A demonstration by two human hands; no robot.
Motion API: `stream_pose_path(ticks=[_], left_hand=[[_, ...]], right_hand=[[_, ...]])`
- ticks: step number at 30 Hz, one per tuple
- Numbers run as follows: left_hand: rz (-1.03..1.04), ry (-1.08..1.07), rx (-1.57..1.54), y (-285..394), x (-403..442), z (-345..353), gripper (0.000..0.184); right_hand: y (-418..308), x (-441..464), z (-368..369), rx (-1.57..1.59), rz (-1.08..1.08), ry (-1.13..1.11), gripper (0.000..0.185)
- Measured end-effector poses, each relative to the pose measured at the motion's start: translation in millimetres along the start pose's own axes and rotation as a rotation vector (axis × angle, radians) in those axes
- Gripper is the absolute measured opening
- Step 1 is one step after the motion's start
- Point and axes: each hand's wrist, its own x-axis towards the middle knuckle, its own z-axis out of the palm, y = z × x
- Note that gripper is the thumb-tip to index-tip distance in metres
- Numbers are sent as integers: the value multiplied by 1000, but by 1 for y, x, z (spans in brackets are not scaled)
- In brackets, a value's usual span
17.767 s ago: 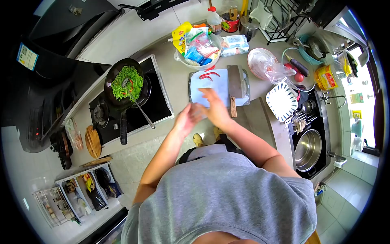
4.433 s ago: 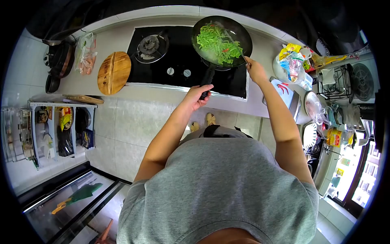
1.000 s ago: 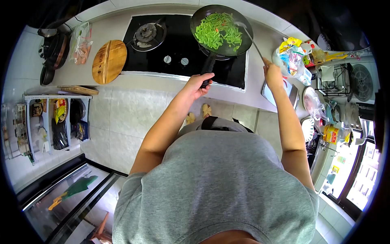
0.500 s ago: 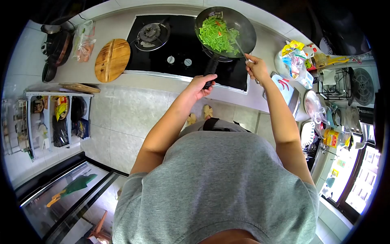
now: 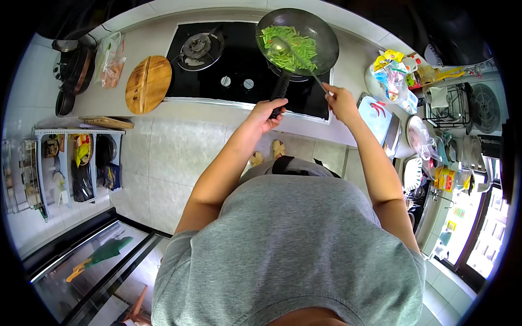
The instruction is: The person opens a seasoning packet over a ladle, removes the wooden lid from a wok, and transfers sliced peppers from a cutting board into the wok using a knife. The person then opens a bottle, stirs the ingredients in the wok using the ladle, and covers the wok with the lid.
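Observation:
My left hand (image 5: 266, 115) is closed around the black handle of a dark wok (image 5: 326, 41), which sits over the right burner of the stove. In the wok lie chopped green beans (image 5: 298, 42) with a few small red bits. A metal ladle (image 5: 280, 45) is held by its long handle in my right hand (image 5: 341, 103). Its round bowl rests among the beans on the left side of the wok, and its shaft slants across the wok's near rim.
Left of the black gas stove (image 5: 204, 81) lie a round wooden lid (image 5: 148, 84) and a plastic bag of carrots (image 5: 111, 60). To the right are a cutting board with red chillies (image 5: 376, 108), a white bag of packets (image 5: 389, 81) and a dish rack (image 5: 448, 108).
The ladle has swung from the right side of the beans to the left, its bowl now visible. The beans have shifted and flattened. My left hand keeps hold of the wok handle.

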Motion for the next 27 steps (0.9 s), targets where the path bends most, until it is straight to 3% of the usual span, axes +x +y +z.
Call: stream_pose_path(ticks=[5,9,11,13,18,21,23,27], left_hand=[[12,-9,3,-1,2,-2,21],[22,11,4,-3,-1,1,21],[17,-5,0,-2,1,-1,21],[17,6,5,-2,3,-3,21],[30,3,7,-3,1,-1,21],[30,2,8,-2,1,-2,21],[33,5,20,-2,2,-4,21],[47,12,31,-3,2,-4,21]], right_hand=[[43,32,-28,-299,-225,387,40],[42,31,-21,-431,-186,379,39],[43,23,-12,-441,-315,381,39],[5,-12,-15,-213,-112,173,38],[-9,-26,-22,-154,-14,40,37],[36,21,-18,-156,-97,110,37],[54,45,-26,-306,-250,327,38],[58,78,-57,-358,-233,399,38]])
